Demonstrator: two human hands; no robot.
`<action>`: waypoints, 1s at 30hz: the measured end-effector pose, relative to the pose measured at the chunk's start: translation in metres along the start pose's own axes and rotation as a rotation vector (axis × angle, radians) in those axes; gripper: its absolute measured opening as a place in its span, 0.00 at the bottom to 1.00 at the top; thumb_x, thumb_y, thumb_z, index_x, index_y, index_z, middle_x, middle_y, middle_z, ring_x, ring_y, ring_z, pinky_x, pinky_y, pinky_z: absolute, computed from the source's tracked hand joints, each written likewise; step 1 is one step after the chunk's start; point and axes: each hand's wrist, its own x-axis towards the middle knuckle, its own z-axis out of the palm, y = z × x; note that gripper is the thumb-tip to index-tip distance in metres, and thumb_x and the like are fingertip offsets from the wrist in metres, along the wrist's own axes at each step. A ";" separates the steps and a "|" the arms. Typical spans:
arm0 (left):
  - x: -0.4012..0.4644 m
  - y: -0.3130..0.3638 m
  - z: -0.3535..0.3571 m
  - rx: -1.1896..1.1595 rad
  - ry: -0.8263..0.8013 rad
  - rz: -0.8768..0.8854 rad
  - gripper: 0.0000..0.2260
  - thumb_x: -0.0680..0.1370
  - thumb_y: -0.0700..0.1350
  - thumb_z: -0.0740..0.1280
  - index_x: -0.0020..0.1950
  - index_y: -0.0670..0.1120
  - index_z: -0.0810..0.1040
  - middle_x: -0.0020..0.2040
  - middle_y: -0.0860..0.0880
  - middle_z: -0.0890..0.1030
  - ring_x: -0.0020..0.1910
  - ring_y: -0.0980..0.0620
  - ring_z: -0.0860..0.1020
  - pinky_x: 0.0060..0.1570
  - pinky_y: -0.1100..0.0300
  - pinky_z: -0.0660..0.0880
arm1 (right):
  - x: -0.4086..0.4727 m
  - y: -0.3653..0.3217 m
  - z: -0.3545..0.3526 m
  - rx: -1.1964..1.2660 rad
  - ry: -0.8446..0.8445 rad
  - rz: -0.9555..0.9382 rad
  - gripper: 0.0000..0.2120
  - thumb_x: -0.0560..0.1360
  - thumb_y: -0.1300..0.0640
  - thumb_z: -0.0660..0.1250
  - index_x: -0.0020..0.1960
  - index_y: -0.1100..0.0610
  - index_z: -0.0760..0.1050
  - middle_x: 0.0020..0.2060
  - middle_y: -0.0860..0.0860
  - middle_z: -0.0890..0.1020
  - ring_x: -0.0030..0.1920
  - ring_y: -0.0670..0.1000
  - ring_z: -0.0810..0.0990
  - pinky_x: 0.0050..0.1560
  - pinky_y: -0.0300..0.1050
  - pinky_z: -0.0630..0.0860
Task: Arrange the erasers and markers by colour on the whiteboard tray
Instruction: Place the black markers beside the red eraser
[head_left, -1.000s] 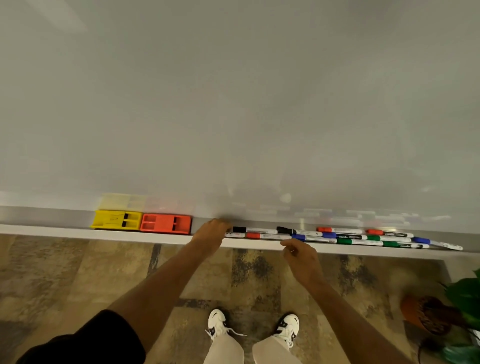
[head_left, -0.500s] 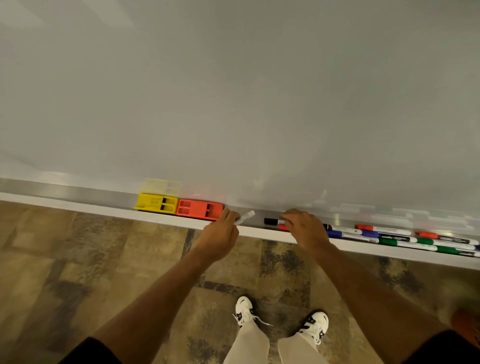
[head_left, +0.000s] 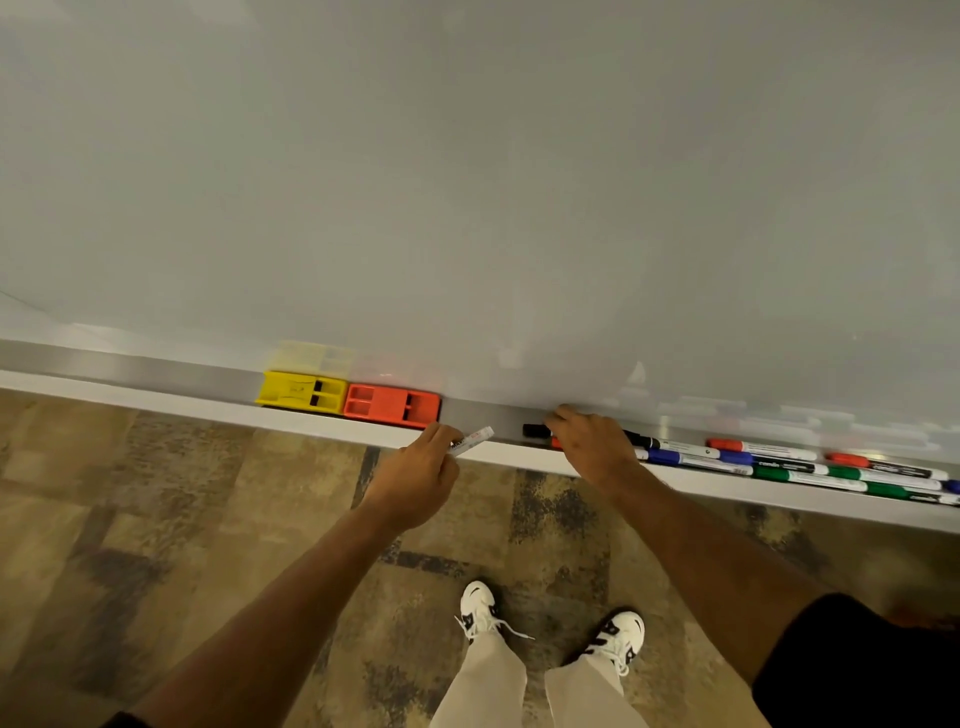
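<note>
A yellow eraser (head_left: 301, 391) and an orange eraser (head_left: 392, 405) sit side by side on the whiteboard tray (head_left: 156, 371). My left hand (head_left: 418, 475) holds a white-barrelled marker (head_left: 471, 439) just in front of the tray's lip, right of the orange eraser. My right hand (head_left: 589, 447) rests on the tray over a black-capped marker (head_left: 535, 430) and a red one; whether it grips them is hidden. Further right lie several markers: black (head_left: 670, 445), blue (head_left: 696, 459), red (head_left: 761, 449), green (head_left: 808, 478).
The whiteboard (head_left: 467, 182) fills the upper view. Below the tray is patterned carpet (head_left: 156, 519), with my legs and white shoes (head_left: 480, 605) standing close to the board. The tray stretch left of the yellow eraser holds nothing.
My left hand lifted a white marker off the tray and drew it back over the lip. My right hand moved up onto the black and red markers. The view shifted left.
</note>
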 end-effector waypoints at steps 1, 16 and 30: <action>-0.001 0.001 -0.001 -0.003 -0.005 0.001 0.08 0.80 0.46 0.56 0.59 0.50 0.70 0.49 0.56 0.71 0.31 0.58 0.71 0.27 0.67 0.61 | 0.000 0.000 0.000 -0.019 0.007 -0.015 0.11 0.76 0.59 0.66 0.58 0.55 0.74 0.52 0.51 0.78 0.41 0.55 0.82 0.37 0.49 0.79; 0.034 0.060 0.013 -0.007 -0.035 0.048 0.05 0.77 0.51 0.61 0.52 0.54 0.68 0.34 0.56 0.75 0.29 0.55 0.72 0.27 0.59 0.64 | -0.069 0.045 -0.007 0.398 0.271 0.191 0.06 0.75 0.57 0.62 0.52 0.54 0.70 0.52 0.50 0.72 0.35 0.47 0.73 0.32 0.38 0.73; 0.127 0.181 0.120 0.212 -0.210 0.271 0.17 0.79 0.43 0.62 0.67 0.55 0.72 0.61 0.50 0.79 0.52 0.44 0.79 0.50 0.51 0.76 | -0.209 0.145 -0.003 0.509 0.301 0.538 0.15 0.78 0.57 0.58 0.64 0.52 0.68 0.49 0.53 0.82 0.39 0.51 0.79 0.38 0.50 0.79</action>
